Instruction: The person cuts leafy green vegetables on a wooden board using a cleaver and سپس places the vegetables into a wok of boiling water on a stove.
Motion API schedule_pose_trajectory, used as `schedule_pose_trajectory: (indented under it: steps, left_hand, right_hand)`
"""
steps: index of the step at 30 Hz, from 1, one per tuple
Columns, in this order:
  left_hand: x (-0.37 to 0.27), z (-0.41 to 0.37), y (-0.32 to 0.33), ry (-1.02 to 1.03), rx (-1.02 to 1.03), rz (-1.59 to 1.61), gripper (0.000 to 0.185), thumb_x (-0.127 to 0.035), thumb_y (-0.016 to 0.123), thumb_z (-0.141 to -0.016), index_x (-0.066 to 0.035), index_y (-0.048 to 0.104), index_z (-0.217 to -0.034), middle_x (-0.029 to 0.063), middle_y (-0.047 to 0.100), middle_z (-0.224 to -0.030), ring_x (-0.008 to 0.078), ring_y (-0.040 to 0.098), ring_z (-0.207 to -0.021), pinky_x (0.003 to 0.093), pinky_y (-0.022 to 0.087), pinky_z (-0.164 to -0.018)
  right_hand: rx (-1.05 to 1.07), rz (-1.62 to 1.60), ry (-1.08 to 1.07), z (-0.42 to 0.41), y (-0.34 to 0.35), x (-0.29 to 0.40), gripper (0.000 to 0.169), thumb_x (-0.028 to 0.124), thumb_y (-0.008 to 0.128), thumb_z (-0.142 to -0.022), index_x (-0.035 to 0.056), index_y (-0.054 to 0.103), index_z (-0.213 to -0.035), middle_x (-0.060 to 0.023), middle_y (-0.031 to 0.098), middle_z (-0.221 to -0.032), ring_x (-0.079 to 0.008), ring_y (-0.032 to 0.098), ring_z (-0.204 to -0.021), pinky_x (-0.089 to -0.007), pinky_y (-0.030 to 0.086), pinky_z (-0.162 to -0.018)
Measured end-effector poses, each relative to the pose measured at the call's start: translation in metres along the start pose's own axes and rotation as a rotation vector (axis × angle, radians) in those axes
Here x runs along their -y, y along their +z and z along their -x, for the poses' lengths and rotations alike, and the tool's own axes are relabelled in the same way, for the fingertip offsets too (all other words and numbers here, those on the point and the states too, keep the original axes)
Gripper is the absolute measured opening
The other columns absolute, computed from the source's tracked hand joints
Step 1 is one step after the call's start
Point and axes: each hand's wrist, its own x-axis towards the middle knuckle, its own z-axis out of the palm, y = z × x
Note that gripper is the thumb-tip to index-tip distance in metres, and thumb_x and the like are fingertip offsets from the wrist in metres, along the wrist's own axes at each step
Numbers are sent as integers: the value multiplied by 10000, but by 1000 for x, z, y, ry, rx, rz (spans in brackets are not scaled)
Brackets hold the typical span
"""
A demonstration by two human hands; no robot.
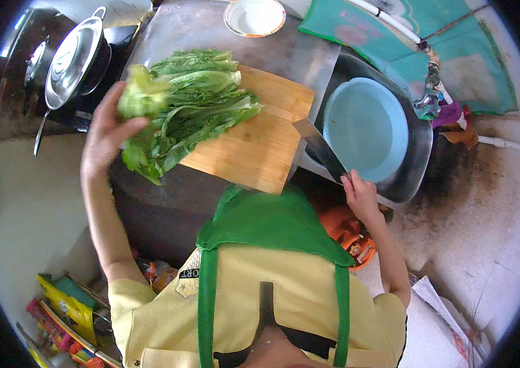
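Long leafy green lettuce (200, 99) lies heaped across the left part of a wooden cutting board (260, 142). My left hand (108, 124) grips the pale, motion-blurred left end of the lettuce, thumb over the leaves. In my right hand (361, 193) is the handle of a kitchen knife (320, 148) with a broad flat blade. The blade slants up and left, its tip close to the board's right edge and apart from the lettuce. My fingers hide most of the knife handle.
Right of the board, a light blue basin (365, 129) holding water stands in a sink (418, 170), below a faucet (427, 99). A white bowl (255, 17) sits at the back of the metal counter (186, 27). At left, a metal pan (76, 62) rests on a stove.
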Motion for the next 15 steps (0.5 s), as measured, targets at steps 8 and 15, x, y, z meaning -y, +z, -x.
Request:
schedule_pose_trajectory:
  steps: [8,15]
  left_hand:
    - [-54,-23,14,84,268,-512,582,-28,736,-722,7,497,-1252,154,614,-1145,271,582,-1101,351,460,-930]
    - [71,-44,130,530,61,-676,523,-186,764,-729,-59,547,-1189,142,513,-1231,348,454,-1178,487,351,-993]
  right_hand:
    - [-19,31,63,1,5,-1,191,194,558,-940,33,483,-872,-203,613,-713,-435,593,-670,-519,433,-571]
    - [-29,5,44,4,5,9,189,185,564,-937,38,474,-857,-198,595,-664,-427,589,-625,-508,428,-545]
